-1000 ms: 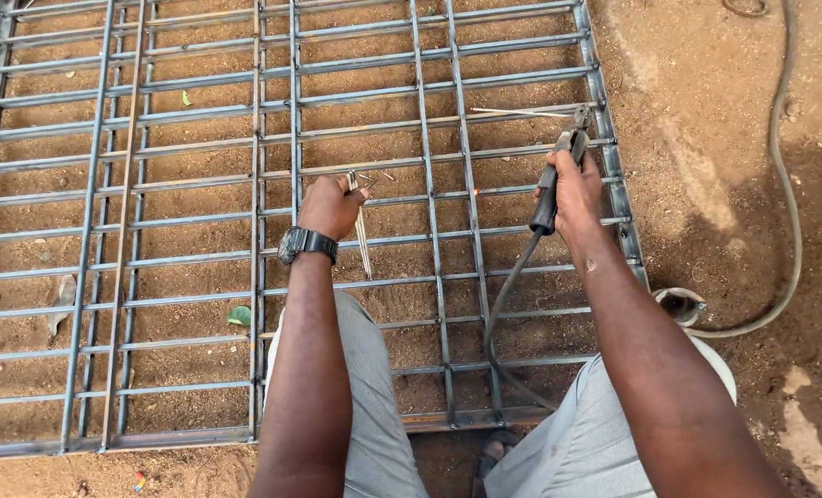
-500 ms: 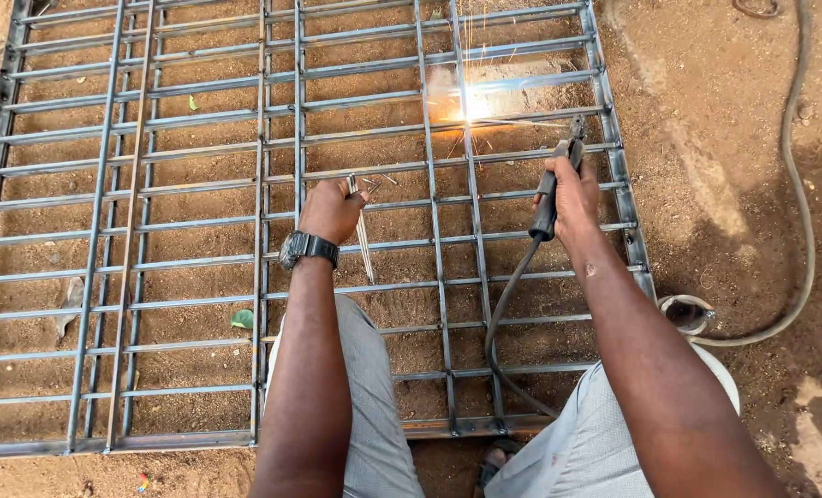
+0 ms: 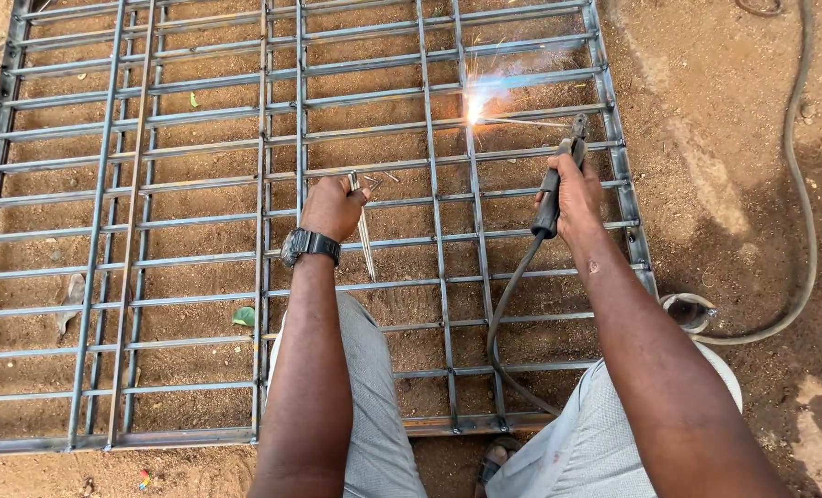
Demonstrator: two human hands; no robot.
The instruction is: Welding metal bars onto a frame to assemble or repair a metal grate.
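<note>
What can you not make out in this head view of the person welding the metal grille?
- Weld joint: washed out by spark glare.
- Rods in left hand: number too thin to count.
- Right hand fingers: wrapped behind the electrode holder.
- Hose: cut off by the top edge.

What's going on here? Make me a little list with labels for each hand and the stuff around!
right hand: grips a welding holder; its rod sparks at a bar joint
left hand: holds a bundle of thin rods, resting on the metal grille
wrist: black watch
cable: runs down from the holder
ground: reddish dirt, hose at right
</note>
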